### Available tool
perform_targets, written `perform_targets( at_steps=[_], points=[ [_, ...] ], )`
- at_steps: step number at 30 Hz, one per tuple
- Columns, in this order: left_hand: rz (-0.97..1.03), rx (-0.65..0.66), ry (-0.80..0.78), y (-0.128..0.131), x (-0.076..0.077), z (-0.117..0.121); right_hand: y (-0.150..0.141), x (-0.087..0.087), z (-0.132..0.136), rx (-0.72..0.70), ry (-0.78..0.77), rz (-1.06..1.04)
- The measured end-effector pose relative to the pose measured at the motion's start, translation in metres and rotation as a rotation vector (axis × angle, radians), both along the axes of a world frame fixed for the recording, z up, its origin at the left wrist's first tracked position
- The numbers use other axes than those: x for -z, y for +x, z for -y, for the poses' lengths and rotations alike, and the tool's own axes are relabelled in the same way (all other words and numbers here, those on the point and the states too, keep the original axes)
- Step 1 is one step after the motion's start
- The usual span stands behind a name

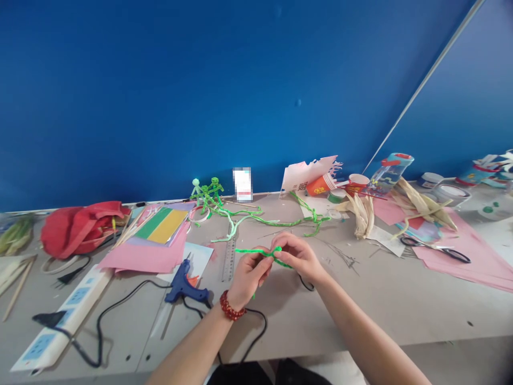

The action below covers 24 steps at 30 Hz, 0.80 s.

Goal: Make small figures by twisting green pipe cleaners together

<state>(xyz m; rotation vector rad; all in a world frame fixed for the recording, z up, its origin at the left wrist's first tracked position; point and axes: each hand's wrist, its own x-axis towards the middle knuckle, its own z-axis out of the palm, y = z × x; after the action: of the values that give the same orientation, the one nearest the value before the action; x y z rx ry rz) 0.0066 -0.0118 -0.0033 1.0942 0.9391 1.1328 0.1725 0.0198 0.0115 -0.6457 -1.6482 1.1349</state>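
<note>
My left hand [249,271] and right hand [300,258] are pinching a green pipe cleaner [250,251] between thumb and fingers; I am holding it over the grey table [364,299], right of the blue glue gun [185,287].

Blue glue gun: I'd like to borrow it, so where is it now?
In the head view, the blue glue gun sits on the table left of the left hand, between the white power strip and the ruler.
</note>
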Motion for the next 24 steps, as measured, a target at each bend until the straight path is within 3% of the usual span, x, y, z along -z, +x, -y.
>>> perform_targets(
  at_steps=[7, 13, 17, 24],
  points=[
    [-0.102, 0.018, 0.094, -0.004, 0.001, -0.003, -0.002, 0.0, -0.001, -0.03, -0.166, -0.002],
    [0.091, -0.094, -0.003, 0.0, 0.009, -0.007, 0.0, 0.0, -0.001, -0.005, -0.274, -0.085],
    [0.164, -0.127, -0.046, 0.002, 0.009, -0.006, 0.001, 0.003, 0.0, 0.176, -0.152, 0.004],
    [0.086, -0.134, 0.113, 0.0, 0.011, -0.004, -0.007, 0.002, 0.009, 0.28, 0.093, 0.111]
  ],
)
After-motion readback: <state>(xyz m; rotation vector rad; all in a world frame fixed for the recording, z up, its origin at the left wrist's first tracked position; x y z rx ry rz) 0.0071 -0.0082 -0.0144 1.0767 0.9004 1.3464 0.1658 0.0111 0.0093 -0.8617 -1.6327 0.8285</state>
